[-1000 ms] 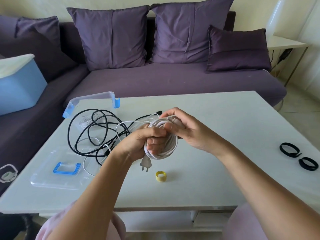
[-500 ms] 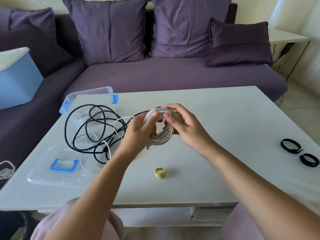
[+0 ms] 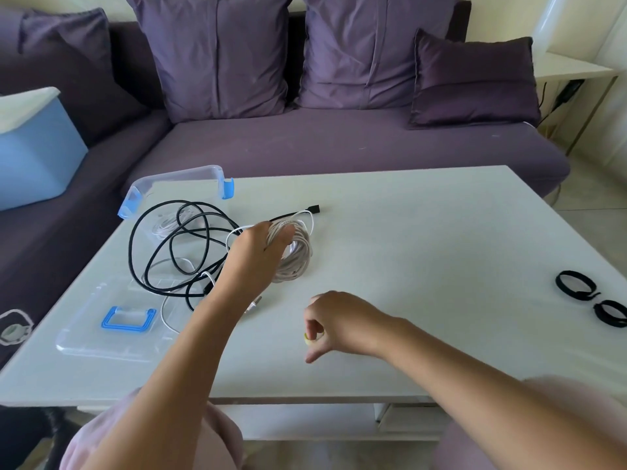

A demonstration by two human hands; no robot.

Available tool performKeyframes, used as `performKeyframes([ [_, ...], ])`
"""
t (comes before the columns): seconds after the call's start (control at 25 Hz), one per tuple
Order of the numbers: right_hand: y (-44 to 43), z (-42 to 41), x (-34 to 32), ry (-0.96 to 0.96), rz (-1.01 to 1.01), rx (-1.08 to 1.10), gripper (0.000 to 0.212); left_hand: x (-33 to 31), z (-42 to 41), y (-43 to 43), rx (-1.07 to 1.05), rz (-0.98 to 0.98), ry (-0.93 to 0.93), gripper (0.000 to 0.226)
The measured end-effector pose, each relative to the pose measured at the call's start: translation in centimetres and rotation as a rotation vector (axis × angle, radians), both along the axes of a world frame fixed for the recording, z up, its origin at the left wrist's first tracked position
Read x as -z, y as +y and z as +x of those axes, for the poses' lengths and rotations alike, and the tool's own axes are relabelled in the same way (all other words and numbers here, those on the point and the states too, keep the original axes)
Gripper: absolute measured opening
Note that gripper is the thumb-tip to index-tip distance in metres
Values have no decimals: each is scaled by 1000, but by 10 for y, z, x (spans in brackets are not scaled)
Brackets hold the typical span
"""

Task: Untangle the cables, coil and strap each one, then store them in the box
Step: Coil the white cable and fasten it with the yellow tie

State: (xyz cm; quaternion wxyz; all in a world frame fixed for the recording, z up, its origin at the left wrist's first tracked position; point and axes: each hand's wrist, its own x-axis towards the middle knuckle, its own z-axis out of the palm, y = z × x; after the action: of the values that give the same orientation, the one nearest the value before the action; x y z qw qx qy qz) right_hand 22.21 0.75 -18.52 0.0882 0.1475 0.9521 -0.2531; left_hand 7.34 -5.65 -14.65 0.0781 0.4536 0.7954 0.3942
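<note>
My left hand [image 3: 259,247] grips a coiled white cable [image 3: 294,254] and holds it just above the white table [image 3: 424,252]. My right hand [image 3: 334,322] is lower, near the table's front, and its fingers pinch a small yellow strap [image 3: 309,338] that is mostly hidden under them. A tangle of black cable [image 3: 176,245] with thin white cable through it lies left of the coil. The clear box [image 3: 176,184] with blue clips stands at the back left, and its lid [image 3: 112,329] lies flat at the front left.
Two black straps [image 3: 575,286] [image 3: 612,312] lie at the table's right edge. A purple sofa [image 3: 322,144] with cushions runs behind the table. A blue bin [image 3: 30,157] sits on the sofa at the left. A side table [image 3: 573,67] stands at the far right.
My right hand left the white coil and moved down to the yellow strap. My left hand now holds the coil alone, lower and further back.
</note>
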Motion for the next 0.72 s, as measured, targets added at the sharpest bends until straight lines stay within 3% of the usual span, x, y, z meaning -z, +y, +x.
performKeyframes([
  [0.08, 1, -5, 9, -15, 6, 9, 17, 1, -1, 0, 10, -18, -33, 40],
  [0.2, 11, 0, -2, 36, -142, 74, 15, 5, -3, 1, 26, -21, -70, 41],
  [0.36, 27, 10, -34, 305, -344, 138, 8, 5, -5, 2, 63, -24, -141, 38],
  [0.52, 41, 21, -56, 513, -500, 148, 5, 0, 4, 2, 116, -35, -368, 39],
  [0.72, 47, 28, -62, 515, -550, 230, 12, -2, 12, 1, 235, -59, -442, 55],
])
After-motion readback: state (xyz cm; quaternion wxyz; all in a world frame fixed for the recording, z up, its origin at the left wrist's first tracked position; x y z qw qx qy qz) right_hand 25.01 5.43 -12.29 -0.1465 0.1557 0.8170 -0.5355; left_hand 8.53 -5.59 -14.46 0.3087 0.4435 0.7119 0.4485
